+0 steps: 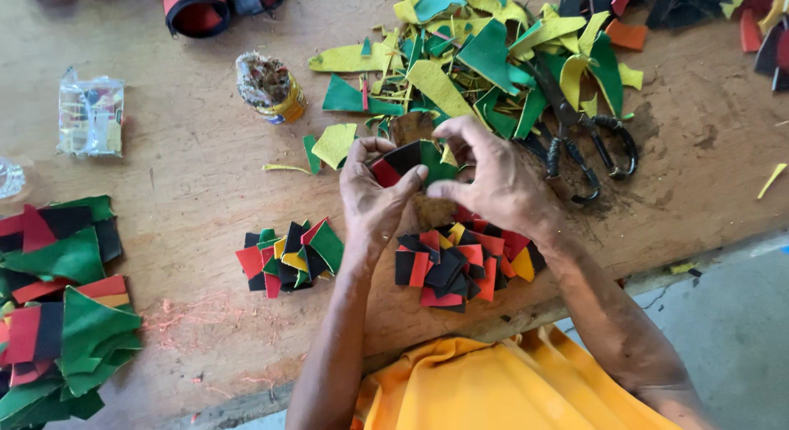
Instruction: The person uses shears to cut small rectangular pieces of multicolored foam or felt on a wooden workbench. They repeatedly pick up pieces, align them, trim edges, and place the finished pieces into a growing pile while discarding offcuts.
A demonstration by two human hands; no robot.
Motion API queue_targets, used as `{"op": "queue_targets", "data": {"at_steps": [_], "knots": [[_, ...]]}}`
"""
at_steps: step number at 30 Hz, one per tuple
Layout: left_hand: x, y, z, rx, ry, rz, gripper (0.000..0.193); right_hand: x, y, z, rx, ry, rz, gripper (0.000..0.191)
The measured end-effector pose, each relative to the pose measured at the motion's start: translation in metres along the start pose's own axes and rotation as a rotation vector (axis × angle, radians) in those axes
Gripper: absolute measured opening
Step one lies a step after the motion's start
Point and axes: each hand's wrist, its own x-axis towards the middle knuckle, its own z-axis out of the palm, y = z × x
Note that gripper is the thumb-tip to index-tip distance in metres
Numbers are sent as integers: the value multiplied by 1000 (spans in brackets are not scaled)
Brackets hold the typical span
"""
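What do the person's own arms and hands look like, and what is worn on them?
Both arms are bare from the wrists up to the bottom of the picture: no sleeves, no gloves. The left hand and the right hand show no ring, watch or bracelet. An orange-yellow garment covers the body below them.

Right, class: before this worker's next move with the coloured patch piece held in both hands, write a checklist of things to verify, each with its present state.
1. Both hands grip the piece: left hand and right hand pinch the red, black and green patch piece from either side. Ok.
2. Piece lifted off the wooden table: cannot tell.
3. Cut squares within reach: one pile of squares lies under the hands, a smaller pile beside the left wrist. Ok.
4. Scissors out of the way: they lie shut on the table beyond the right hand, untouched. Ok.
5. Scrap heap kept apart from the piles: ok.
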Motion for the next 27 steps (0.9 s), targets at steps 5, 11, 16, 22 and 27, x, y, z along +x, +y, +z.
{"op": "queue_targets", "data": {"at_steps": [5, 11, 16, 22, 27], "knots": [[-25, 37, -31, 385, -21, 137, 14, 6, 2, 1, 105, 31, -42, 37], [-62, 66, -75, 718, 47, -57, 12, 9, -17, 9, -16, -228, -388, 25], [-74, 66, -85, 785, 73, 72, 16, 13, -38, 32, -95, -411, -374, 28], [-78, 58, -87, 878, 114, 62, 12, 23, -35, 62, -95, -542, -550, 32], [-84, 58, -91, 952, 242, 152, 16, 24, -31, 77, -5, -466, -584, 40]]}}
